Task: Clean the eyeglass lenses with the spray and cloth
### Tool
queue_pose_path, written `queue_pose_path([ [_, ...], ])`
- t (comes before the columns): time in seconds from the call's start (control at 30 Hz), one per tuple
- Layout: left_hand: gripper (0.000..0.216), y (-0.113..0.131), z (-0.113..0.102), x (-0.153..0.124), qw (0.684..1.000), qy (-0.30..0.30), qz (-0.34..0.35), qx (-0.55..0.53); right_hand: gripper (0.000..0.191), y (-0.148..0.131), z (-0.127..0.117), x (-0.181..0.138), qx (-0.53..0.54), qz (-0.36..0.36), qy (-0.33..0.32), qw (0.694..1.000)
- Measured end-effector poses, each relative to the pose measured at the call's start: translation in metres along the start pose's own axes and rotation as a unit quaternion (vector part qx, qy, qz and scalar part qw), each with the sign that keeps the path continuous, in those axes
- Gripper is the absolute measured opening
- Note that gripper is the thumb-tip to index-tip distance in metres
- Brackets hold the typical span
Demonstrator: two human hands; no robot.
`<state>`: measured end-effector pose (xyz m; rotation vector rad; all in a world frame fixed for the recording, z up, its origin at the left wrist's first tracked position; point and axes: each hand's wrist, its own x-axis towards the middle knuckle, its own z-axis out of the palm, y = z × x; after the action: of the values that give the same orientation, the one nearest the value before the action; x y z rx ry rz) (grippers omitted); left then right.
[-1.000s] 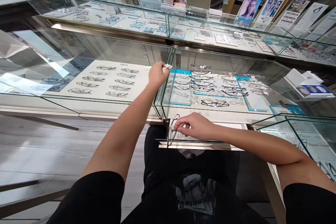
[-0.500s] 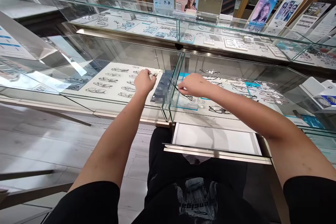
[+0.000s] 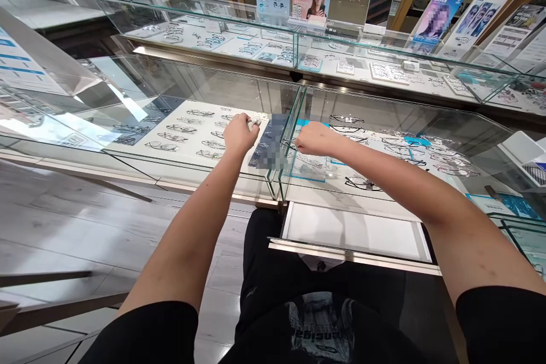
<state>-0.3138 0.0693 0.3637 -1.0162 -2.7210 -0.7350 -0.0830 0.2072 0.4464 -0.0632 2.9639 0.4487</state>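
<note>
Over the glass counter, my left hand [image 3: 240, 135] is closed, with a small pale piece [image 3: 255, 123] showing at its fingertips; I cannot make out what it is. My right hand [image 3: 314, 138] is pinched on a pair of eyeglasses [image 3: 288, 144], of which only a thin dark part sticks out to the left, the rest being hidden by the fingers. Both hands are apart, on either side of the glass divider [image 3: 294, 119]. Below them, rows of eyeglasses [image 3: 173, 136] lie on a cream display board [image 3: 194, 107] inside the case.
A white drawer [image 3: 354, 234] is pulled out in front of my lap. More eyeglasses [image 3: 362, 183] lie in the right case. A second glass showcase [image 3: 205, 23] with upright advert cards [image 3: 273, 0] stands behind. An open white box [image 3: 521, 151] sits at the right.
The eyeglasses in my right hand have turned, so less of the frame shows. My left hand stays nearly in place. The view has shifted slightly.
</note>
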Motion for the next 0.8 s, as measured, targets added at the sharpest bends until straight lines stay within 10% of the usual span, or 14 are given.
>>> queue_pose_path([
  [0.6, 0.03, 0.0, 0.0, 0.001, 1.0, -0.003, 0.007, 0.022, 0.03, 0.009, 0.005, -0.003, 0.067, 0.025, 0.025, 0.997],
  [0.8, 0.035, 0.004, 0.001, 0.004, 0.997, -0.011, 0.034, 0.07, 0.02, -0.056, -0.039, -0.048, 0.211, 0.019, 0.092, 0.973],
])
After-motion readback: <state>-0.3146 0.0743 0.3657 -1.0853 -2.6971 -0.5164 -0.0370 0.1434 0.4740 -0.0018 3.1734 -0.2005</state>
